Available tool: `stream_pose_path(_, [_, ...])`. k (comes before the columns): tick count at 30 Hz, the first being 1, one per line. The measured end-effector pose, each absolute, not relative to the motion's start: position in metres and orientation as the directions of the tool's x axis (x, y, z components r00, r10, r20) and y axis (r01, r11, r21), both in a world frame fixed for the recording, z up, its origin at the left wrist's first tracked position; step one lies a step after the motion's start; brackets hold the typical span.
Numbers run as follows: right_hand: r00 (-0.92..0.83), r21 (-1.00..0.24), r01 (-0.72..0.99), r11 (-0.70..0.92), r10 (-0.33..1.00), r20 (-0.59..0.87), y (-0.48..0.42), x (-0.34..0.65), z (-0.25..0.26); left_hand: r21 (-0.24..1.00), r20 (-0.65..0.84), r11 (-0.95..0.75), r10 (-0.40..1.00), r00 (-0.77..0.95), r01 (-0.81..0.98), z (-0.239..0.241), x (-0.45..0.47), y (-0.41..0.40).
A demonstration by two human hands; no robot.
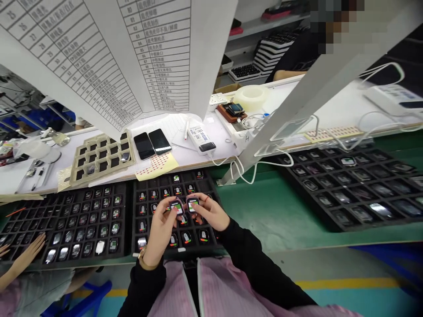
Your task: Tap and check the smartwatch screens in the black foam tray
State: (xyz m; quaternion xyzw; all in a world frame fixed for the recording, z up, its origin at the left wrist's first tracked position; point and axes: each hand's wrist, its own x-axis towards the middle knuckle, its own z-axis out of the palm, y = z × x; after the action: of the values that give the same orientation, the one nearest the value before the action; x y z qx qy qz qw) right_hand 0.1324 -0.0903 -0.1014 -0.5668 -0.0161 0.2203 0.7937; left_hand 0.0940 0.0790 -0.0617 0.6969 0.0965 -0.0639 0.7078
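Note:
My left hand grips a small pink-edged watch body whose screen is lit green and red. My right hand pinches a second, similar watch body right beside it. Both are held close together just above a black compartment tray holding several more lit watch bodies. A gold wristwatch sits on my left wrist.
A second black tray of watch bodies lies to the left, with another person's hand on it. A third tray sits right on the green belt. Two phones, a beige tray, cables and a hanging paper chart lie behind.

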Motion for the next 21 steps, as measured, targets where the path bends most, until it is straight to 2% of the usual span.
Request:
stream_pose_path(3, [0.919, -0.898, -0.330, 0.290, 0.318, -0.235, -0.092, 0.125, -0.091, 0.978, -0.204, 0.050, 0.044, 0.978, 0.201, -0.049, 0.086, 0.068])
stream_pose_path(8, [0.924, -0.896, -0.298, 0.328, 0.333, -0.185, -0.102, 0.116, -0.077, 0.988, -0.149, 0.037, -0.034, 0.988, 0.151, -0.039, 0.077, 0.058])
stream_pose_path(13, [0.928, -0.923, -0.248, 0.295, 0.347, -0.138, -0.110, 0.109, -0.073, 0.991, -0.133, 0.006, -0.059, 0.989, 0.134, -0.034, 0.072, 0.053])
stream_pose_path(21, [0.939, -0.937, -0.245, 0.248, 0.301, -0.166, -0.115, 0.106, -0.072, 0.987, -0.159, -0.018, -0.048, 0.986, 0.158, -0.034, 0.073, 0.044])
